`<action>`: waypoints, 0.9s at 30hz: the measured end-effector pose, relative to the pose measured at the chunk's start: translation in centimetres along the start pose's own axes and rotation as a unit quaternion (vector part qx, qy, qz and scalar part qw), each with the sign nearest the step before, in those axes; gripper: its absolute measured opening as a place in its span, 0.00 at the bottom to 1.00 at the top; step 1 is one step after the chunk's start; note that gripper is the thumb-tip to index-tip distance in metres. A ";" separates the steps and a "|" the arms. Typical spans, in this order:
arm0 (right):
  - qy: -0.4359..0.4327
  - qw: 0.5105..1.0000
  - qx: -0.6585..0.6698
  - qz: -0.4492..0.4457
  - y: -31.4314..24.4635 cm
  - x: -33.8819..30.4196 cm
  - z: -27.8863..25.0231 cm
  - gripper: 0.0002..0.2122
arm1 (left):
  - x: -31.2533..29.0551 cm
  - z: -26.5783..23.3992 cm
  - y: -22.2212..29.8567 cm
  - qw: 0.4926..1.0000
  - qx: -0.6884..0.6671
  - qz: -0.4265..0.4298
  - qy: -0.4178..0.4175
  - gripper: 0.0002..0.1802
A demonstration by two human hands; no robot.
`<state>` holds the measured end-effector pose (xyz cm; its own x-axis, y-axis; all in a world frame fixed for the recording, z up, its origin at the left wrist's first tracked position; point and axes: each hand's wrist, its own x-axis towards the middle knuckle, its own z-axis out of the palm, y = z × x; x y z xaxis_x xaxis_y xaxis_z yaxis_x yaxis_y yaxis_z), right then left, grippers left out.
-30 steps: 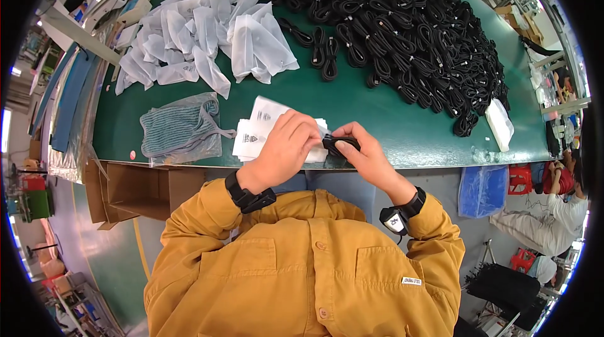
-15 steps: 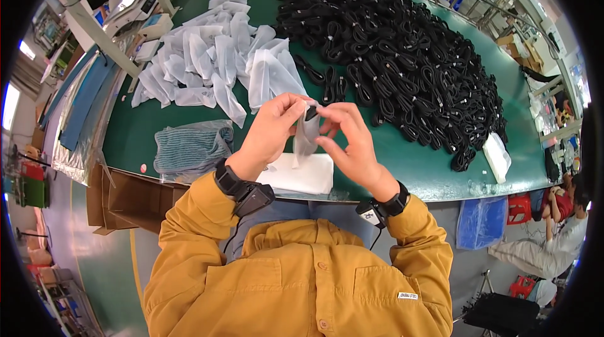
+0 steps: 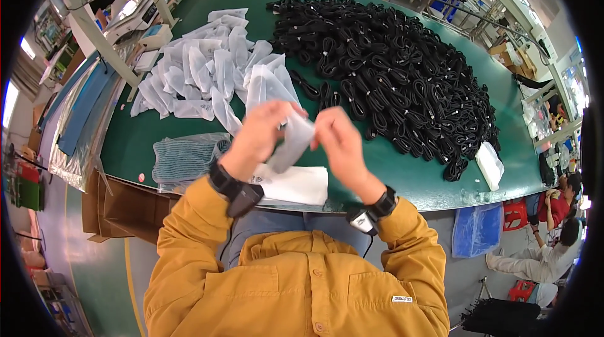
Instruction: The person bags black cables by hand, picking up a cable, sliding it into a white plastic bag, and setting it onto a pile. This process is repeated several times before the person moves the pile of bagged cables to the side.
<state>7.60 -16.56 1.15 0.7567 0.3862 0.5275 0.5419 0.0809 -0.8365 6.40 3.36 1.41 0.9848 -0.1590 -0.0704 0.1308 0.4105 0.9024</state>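
Observation:
A frosted plastic bag [image 3: 293, 142] hangs between my two hands above the near edge of the table. My left hand [image 3: 259, 136] is closed on its left side. The fingers of my right hand [image 3: 341, 148] pinch its upper right edge; both hands are a little blurred. Something darker shows through the bag, too faint to name. Just below lies a stack of flat white bags [image 3: 299, 187]. Beyond my hands, at the left, frosted bags with contents [image 3: 195, 76] lie heaped. A large pile of coiled black cables [image 3: 384, 73] spreads across the far right.
A plastic-wrapped bundle of blue-grey ribbed cloth [image 3: 185, 160] lies left of my hands on the green table [image 3: 402, 176]. A white plastic packet [image 3: 489, 166] is at the right edge. Below the table's left edge stands a cardboard box [image 3: 135, 208]. Other people sit at far right.
The bag has tilted and swung left at its lower end, now spread broader. My right hand has shifted from beside the bag's opening to pinching its right edge. The view has shifted slightly.

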 end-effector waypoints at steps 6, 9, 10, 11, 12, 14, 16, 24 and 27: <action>0.051 0.952 -0.297 0.051 5.4 1.0 -4.4 0.05 | 0.4 -2.8 3.3 0.856 0.357 0.300 0.222 0.13; -0.031 0.872 -0.488 -0.032 8.6 -1.5 -5.6 0.07 | -3.3 0.9 -0.5 0.836 0.474 0.269 0.059 0.15; -0.045 0.865 -0.500 0.000 8.4 -1.7 -5.7 0.08 | -4.4 1.5 -2.2 0.844 0.476 0.246 -0.025 0.16; -0.058 0.856 -0.513 0.031 7.7 -1.8 -5.9 0.09 | -5.2 2.1 -4.2 0.824 0.493 0.274 -0.055 0.15; -0.070 0.844 -0.528 0.060 7.5 -2.1 -6.2 0.09 | -5.6 2.5 -5.9 0.801 0.509 0.304 -0.087 0.15; -0.061 0.837 -0.539 0.065 7.4 -3.3 -6.5 0.10 | -6.3 2.9 -7.8 0.796 0.528 0.282 -0.089 0.14; -0.037 0.823 -0.563 0.059 7.0 -4.1 -6.6 0.10 | -6.7 3.1 -8.9 0.777 0.571 0.249 -0.091 0.13; -0.007 0.915 0.007 0.404 0.2 -8.8 -5.2 0.11 | -7.2 2.8 -10.6 0.860 0.459 0.220 -0.028 0.10; 0.006 0.926 -0.002 0.378 -0.1 -10.5 -4.6 0.12 | -7.6 3.3 -9.5 0.808 0.522 0.274 -0.017 0.09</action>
<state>1.32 -24.89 -3.62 0.9241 0.3209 -0.2077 -0.1437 -0.2120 -0.9666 -2.72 -2.33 -5.25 0.8558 -0.2423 0.4571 -0.5094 -0.5493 0.6624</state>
